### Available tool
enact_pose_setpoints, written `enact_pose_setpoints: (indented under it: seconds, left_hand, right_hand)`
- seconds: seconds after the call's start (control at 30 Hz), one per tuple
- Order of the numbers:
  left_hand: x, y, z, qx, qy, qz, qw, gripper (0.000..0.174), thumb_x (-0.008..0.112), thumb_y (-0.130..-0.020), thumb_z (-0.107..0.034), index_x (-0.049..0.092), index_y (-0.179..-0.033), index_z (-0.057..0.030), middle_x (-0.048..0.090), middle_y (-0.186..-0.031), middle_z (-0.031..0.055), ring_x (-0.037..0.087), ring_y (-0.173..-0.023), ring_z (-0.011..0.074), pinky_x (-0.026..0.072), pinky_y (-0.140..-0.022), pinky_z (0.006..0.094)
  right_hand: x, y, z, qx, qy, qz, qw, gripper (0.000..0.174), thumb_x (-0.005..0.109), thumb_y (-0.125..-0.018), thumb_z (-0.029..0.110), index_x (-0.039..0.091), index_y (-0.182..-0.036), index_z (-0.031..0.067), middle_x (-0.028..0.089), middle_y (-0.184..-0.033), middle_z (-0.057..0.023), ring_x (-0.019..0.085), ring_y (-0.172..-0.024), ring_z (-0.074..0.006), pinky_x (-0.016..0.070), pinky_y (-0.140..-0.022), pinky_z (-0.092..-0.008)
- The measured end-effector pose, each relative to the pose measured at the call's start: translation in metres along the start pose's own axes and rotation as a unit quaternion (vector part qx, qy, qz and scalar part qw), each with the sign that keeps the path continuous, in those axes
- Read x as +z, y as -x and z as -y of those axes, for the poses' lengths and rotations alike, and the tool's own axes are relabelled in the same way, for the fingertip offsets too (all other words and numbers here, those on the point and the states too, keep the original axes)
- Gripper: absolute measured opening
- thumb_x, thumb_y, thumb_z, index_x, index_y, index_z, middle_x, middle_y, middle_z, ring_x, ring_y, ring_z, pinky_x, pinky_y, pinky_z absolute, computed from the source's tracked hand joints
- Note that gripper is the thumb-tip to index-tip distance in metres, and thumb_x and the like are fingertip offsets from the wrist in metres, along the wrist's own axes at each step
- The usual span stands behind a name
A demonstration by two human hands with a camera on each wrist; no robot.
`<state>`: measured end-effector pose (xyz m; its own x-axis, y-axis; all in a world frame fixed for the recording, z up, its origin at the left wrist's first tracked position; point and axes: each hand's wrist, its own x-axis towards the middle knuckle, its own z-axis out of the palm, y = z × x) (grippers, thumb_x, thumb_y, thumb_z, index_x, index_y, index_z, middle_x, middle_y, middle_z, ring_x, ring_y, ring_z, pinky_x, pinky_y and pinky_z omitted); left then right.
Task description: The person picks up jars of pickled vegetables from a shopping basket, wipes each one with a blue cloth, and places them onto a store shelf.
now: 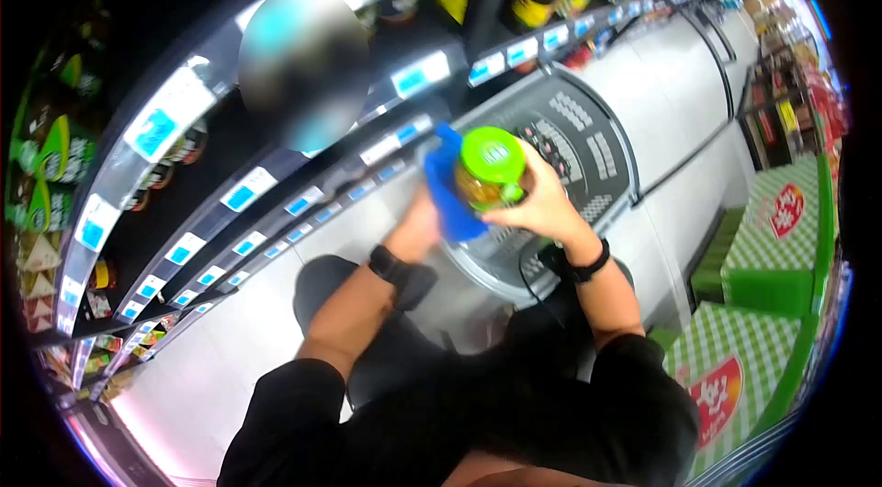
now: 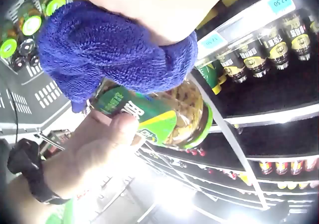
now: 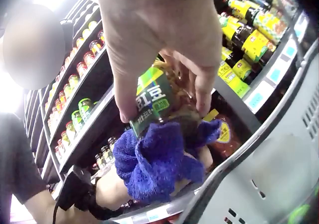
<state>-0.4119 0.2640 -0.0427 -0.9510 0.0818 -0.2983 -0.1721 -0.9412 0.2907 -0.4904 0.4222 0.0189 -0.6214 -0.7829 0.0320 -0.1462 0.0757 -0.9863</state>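
A glass jar [image 2: 187, 109] with a green lid [image 1: 492, 154], a green label and brownish contents is in my right hand [image 1: 542, 198]. The thumb and fingers grip its sides, as the right wrist view [image 3: 159, 34] of that hand shows. My left hand [image 1: 421, 222] holds a blue cloth [image 2: 119, 49] bunched against the end of the jar away from the lid. In the head view the cloth hides most of the left fingers. Both hands are in front of the body, over a grey basket [image 1: 602, 142].
Shelves with price tags [image 1: 243, 188] curve along the left, holding jars and bottles [image 3: 244, 39]. Several green-lidded jars [image 2: 31, 24] stand in the basket. Green checkered display boxes [image 1: 744, 377] are on the right. A black handle [image 1: 684, 165] extends from the basket over the pale floor.
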Motion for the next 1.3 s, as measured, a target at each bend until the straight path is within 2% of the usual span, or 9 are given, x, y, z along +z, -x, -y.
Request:
enact_pose_setpoints:
  seconds: [0.13, 0.27, 0.4, 0.63, 0.8, 0.93, 1.0, 1.1, 1.3]
  left_hand:
    - [-0.09, -0.053, 0.017, 0.067, 0.027, 0.202, 0.977, 0.035, 0.051, -0.103, -0.035, 0.054, -0.128, -0.0109, 0.058, -0.119, 0.0029, 0.056, -0.113, 0.0154, 0.046, -0.101, 0.0326]
    - [0.022, 0.012, -0.031, 0.014, -0.109, 0.025, 0.994, 0.028, 0.057, -0.098, -0.04, 0.066, -0.104, -0.0135, 0.062, -0.08, 0.0008, 0.059, -0.068, 0.0159, 0.0556, -0.078, 0.0361]
    - [-0.05, -0.019, -0.014, -0.153, 0.044, 0.19, 0.969, 0.028, 0.061, -0.096, -0.04, 0.066, -0.098, -0.0124, 0.066, -0.084, -0.0005, 0.058, -0.066, 0.0113, 0.0551, -0.087, 0.0487]
    - [-0.012, 0.016, -0.026, -0.105, 0.017, 0.038, 0.994, 0.042, 0.061, -0.093, -0.054, 0.066, -0.082, -0.0143, 0.061, -0.076, -0.0005, 0.054, -0.063, 0.0142, 0.0526, -0.076, 0.0511]
    - [-0.021, 0.016, -0.028, -0.067, 0.151, 0.12, 0.979, 0.053, 0.06, -0.089, -0.058, 0.047, -0.064, -0.0129, 0.047, -0.067, 0.0053, 0.053, -0.075, 0.0234, 0.0473, -0.074, 0.0446]
    - [-0.033, 0.014, -0.031, 0.06, 0.05, 0.164, 0.983, 0.053, 0.054, -0.091, -0.06, 0.054, -0.072, -0.0109, 0.055, -0.076, 0.0075, 0.056, -0.079, 0.0257, 0.0485, -0.076, 0.0461]
    - [-0.039, 0.014, -0.033, -0.001, 0.161, 0.254, 0.954, 0.051, 0.05, -0.094, -0.057, 0.062, -0.082, -0.009, 0.062, -0.085, 0.0103, 0.061, -0.086, 0.0287, 0.0504, -0.082, 0.048]
    - [-0.029, 0.02, -0.035, 0.021, 0.129, 0.137, 0.982, 0.066, 0.046, -0.093, -0.065, 0.067, -0.092, -0.0026, 0.068, -0.095, 0.0173, 0.063, -0.099, 0.0378, 0.0464, -0.097, 0.0593]
    - [-0.039, 0.011, -0.04, 0.024, 0.176, 0.156, 0.972, 0.064, 0.045, -0.095, -0.06, 0.063, -0.112, -0.0008, 0.068, -0.105, 0.0195, 0.064, -0.101, 0.0377, 0.0481, -0.098, 0.0537]
  right_hand:
    - [0.009, 0.004, 0.039, -0.06, -0.056, -0.026, 0.996, 0.116, 0.101, -0.046, 0.021, 0.039, -0.142, -0.0002, 0.054, -0.134, -0.0114, 0.053, -0.125, -0.0231, 0.0399, -0.11, -0.0403]
    - [0.044, -0.041, 0.147, -0.265, 0.019, -0.014, 0.964, 0.118, 0.101, -0.048, 0.026, 0.037, -0.144, -0.0023, 0.055, -0.135, -0.0159, 0.054, -0.125, -0.0266, 0.0405, -0.11, -0.0422]
    - [0.082, -0.11, 0.237, -0.337, 0.133, 0.005, 0.932, 0.104, 0.098, -0.054, 0.023, 0.044, -0.14, -0.0008, 0.058, -0.132, -0.0138, 0.06, -0.116, -0.0237, 0.047, -0.103, -0.0379]
    - [0.167, -0.204, 0.262, -0.341, 0.095, 0.032, 0.935, 0.089, 0.095, -0.056, 0.018, 0.047, -0.129, -0.0023, 0.062, -0.119, -0.0147, 0.062, -0.111, -0.0228, 0.0509, -0.097, -0.0336]
    - [0.203, -0.212, 0.272, -0.363, 0.164, 0.007, 0.917, 0.092, 0.095, -0.055, 0.025, 0.046, -0.127, -0.0045, 0.063, -0.118, -0.0212, 0.065, -0.11, -0.0298, 0.0508, -0.096, -0.0343]
    - [0.209, -0.214, 0.263, -0.344, 0.18, 0.031, 0.921, 0.093, 0.094, -0.056, 0.027, 0.046, -0.129, -0.0053, 0.063, -0.119, -0.0219, 0.064, -0.113, -0.0304, 0.0504, -0.098, -0.0346]
    - [0.21, -0.213, 0.261, -0.349, 0.175, 0.046, 0.92, 0.095, 0.093, -0.056, 0.028, 0.046, -0.132, -0.0046, 0.063, -0.12, -0.021, 0.064, -0.113, -0.0307, 0.05, -0.099, -0.0351]
    - [0.208, -0.215, 0.263, -0.338, 0.162, 0.102, 0.921, 0.094, 0.093, -0.056, 0.027, 0.046, -0.132, -0.003, 0.063, -0.121, -0.0197, 0.063, -0.113, -0.0311, 0.0494, -0.1, -0.0354]
    - [0.195, -0.207, 0.257, -0.365, 0.161, 0.088, 0.913, 0.098, 0.092, -0.061, 0.023, 0.041, -0.14, -0.0038, 0.058, -0.128, -0.0192, 0.058, -0.119, -0.0284, 0.0456, -0.104, -0.0364]
